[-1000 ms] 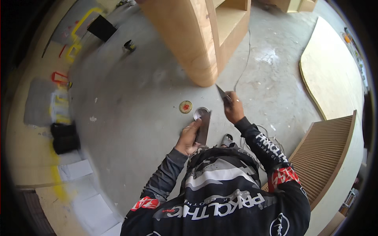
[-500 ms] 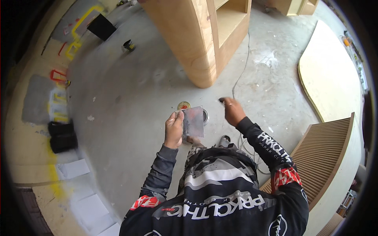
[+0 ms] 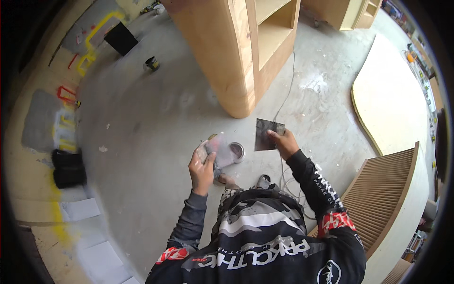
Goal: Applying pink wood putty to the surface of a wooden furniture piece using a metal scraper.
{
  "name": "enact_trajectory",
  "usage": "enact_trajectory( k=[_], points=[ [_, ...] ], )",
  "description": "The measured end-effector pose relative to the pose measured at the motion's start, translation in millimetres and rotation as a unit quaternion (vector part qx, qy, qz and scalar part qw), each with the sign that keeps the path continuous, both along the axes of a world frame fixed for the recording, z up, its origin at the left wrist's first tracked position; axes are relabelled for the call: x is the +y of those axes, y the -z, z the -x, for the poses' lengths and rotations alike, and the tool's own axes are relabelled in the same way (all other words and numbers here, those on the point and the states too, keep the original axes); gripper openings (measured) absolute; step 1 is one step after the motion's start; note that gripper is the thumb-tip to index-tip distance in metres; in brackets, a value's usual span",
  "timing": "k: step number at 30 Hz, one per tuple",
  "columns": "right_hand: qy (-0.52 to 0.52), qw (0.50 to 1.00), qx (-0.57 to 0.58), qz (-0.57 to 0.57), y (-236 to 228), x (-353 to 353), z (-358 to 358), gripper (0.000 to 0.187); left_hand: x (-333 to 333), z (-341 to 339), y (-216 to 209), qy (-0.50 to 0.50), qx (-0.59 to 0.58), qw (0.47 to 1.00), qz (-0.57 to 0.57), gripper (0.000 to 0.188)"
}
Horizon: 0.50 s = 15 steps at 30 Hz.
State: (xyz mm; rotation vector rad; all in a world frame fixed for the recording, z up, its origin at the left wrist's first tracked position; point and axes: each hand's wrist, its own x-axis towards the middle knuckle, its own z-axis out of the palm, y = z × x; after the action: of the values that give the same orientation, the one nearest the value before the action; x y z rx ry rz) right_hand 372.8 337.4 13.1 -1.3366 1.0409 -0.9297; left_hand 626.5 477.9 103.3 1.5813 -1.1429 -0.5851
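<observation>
My left hand [image 3: 202, 166] grips a clear, cloudy plastic sheet [image 3: 224, 150] with reddish and grey smears, held flat at its left edge. In my right hand [image 3: 284, 142] is a thin dark square putty spreader [image 3: 264, 128], the thumb lying across its face. The spreader is apart from the sheet, to its right. On the floor below, partly behind the sheet, stands an open round can [image 3: 237, 150]. A small round tin lid or tin [image 3: 212, 136] is mostly hidden behind the sheet.
A tall wooden cabinet [image 3: 231, 71] with a rounded end stands ahead. A grey cable [image 3: 292, 78] runs along the floor beside it. At right are a pale curved board [image 3: 390, 90] and a ribbed wooden panel [image 3: 378, 189]. A dark tub [image 3: 151, 64] sits far left.
My right hand has turned, so the spreader's broad face now shows. My left hand has shifted slightly left and down, tilting the plastic sheet and uncovering more of the can.
</observation>
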Motion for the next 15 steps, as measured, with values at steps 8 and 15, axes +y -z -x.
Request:
enact_trajectory(
  k=[8,15],
  points=[
    [-0.057,0.781,-0.382,-0.491,-53,43,-49,0.05,10,79,-5,0.145,-0.25,0.919,0.267,0.045],
    [-0.167,0.893,-0.199,-0.368,-48,89,-23,0.038,-57,48,14,0.002,-0.136,0.988,0.072,0.028]
  ],
)
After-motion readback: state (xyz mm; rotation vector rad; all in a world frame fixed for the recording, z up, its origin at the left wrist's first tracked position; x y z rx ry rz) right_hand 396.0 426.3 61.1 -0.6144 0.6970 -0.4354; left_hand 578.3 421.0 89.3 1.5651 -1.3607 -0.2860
